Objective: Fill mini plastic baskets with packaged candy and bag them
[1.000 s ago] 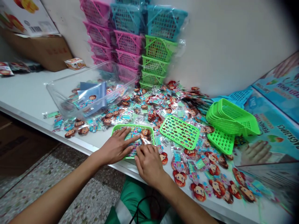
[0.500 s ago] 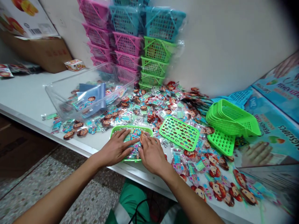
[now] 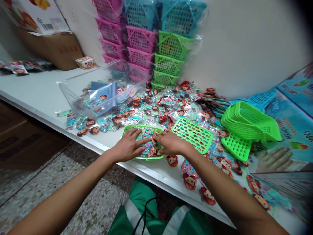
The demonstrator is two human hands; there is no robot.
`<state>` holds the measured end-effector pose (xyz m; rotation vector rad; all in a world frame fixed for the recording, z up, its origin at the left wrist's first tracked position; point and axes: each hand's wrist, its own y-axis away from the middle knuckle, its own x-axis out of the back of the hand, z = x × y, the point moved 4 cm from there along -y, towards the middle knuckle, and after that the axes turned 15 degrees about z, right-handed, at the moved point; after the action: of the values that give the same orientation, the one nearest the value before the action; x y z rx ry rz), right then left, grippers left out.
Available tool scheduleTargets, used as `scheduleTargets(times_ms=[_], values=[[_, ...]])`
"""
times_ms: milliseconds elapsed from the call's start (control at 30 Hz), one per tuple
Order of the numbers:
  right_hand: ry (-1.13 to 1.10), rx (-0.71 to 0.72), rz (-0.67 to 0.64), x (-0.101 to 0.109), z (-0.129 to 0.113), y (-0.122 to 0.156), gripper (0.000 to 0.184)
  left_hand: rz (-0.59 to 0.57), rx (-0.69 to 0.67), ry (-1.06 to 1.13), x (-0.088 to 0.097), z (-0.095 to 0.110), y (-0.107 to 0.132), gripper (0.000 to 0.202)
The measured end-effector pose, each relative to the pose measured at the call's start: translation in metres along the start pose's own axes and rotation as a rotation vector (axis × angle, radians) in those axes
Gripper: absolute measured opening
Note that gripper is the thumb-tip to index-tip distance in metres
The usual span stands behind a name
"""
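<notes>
A small green basket (image 3: 149, 159) filled with shiny candy packets (image 3: 148, 133) sits near the table's front edge. My left hand (image 3: 127, 145) lies over the left part of the basket, fingers spread flat on the packets. Over the right end, my right hand (image 3: 171, 142) reaches in with bent fingers touching the packets, its thumb apart from them. Its fingertips are partly hidden among the packets. Just right of the basket, a flat green perforated lid (image 3: 192, 135) rests on loose packets.
Loose packets (image 3: 168, 109) with cartoon heads cover much of the table (image 3: 36, 91). A clear plastic tub (image 3: 70, 102) stands at left. Behind are stacked pink, blue and green baskets (image 3: 168, 65). Nested green baskets (image 3: 251, 122) lie beside a printed carton (image 3: 281, 130) at right.
My right hand has shifted from lying flat over the middle packets to the basket's right end, with its fingers bent. My left hand stays spread on the packets. The view has shifted slightly.
</notes>
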<state>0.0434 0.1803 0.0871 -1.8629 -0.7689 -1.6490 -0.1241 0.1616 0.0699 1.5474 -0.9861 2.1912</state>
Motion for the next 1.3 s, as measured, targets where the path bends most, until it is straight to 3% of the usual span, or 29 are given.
scheduleTargets(times_ms=[133,233,300,367,433,500,600,733,933,1033,1167,1233,1300], values=[[0.158,-0.068,0.068,-0.003,-0.006,-0.009,0.043,0.007,0.010,0.008,-0.001,0.000,0.000,0.044],[-0.067,-0.027,0.108,0.005,0.008,0.008,0.053,-0.005,0.009,0.000,0.000,0.001,0.000,0.045],[-0.276,-0.067,0.214,0.017,0.027,0.030,0.057,-0.011,0.001,-0.015,0.001,0.002,0.000,0.045],[-0.385,-0.217,0.396,0.028,0.044,0.051,0.047,-0.016,-0.008,-0.026,0.002,0.002,0.000,0.046],[-0.448,-0.270,0.492,0.031,0.044,0.063,0.034,-0.017,-0.012,-0.027,0.002,0.003,-0.001,0.046],[-0.520,-0.162,0.443,0.028,0.024,0.061,0.027,-0.012,-0.007,-0.027,0.002,0.002,-0.001,0.045],[-0.559,-0.028,0.221,0.019,-0.006,0.045,0.029,-0.009,0.001,-0.026,0.001,0.002,-0.001,0.046],[-0.412,0.089,-0.072,0.010,-0.019,0.027,0.039,-0.005,0.000,-0.015,-0.001,0.002,0.000,0.046],[0.011,0.058,-0.184,-0.004,-0.033,0.008,0.031,-0.001,0.022,-0.010,-0.003,0.000,0.003,0.047],[0.044,0.048,-0.205,-0.004,-0.041,0.006,0.033,-0.004,0.022,-0.014,-0.002,0.000,0.003,0.046],[-0.322,0.064,-0.087,0.014,-0.025,0.025,0.042,0.001,0.024,-0.018,-0.001,0.001,0.003,0.046],[-0.526,-0.055,0.066,0.023,0.000,0.042,0.040,0.004,0.030,-0.009,0.000,0.000,0.003,0.046],[-0.573,-0.253,0.260,0.027,0.028,0.061,0.035,0.012,0.029,0.004,0.000,0.000,0.003,0.045]])
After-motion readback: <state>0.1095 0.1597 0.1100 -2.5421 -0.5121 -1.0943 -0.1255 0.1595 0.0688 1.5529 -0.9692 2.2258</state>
